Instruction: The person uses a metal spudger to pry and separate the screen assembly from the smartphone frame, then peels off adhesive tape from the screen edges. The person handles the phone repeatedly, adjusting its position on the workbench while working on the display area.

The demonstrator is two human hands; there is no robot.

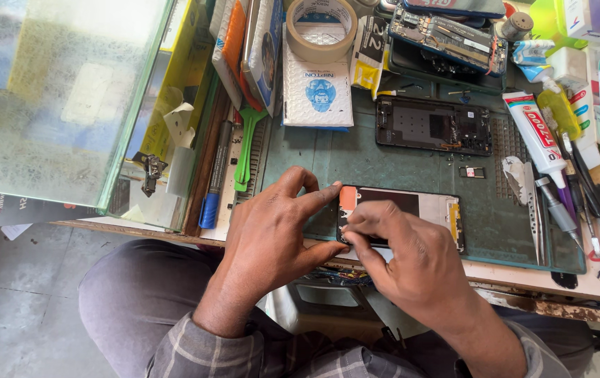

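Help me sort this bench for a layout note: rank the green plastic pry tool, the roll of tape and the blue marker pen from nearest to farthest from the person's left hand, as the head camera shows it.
From the left hand:
1. Green plastic pry tool, just above the hand, at the mat's left edge.
2. Blue marker pen, farther left, by the glass tank; close to the pry tool in distance, so a narrow call.
3. Roll of tape, clearly farthest, at the bench's back.

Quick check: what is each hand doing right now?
Left hand: open, fingertips steadying the opened phone.
Right hand: fingers pinched on the phone's near-left edge; what they pinch cannot be told.

Bright, even daylight; sharp focus
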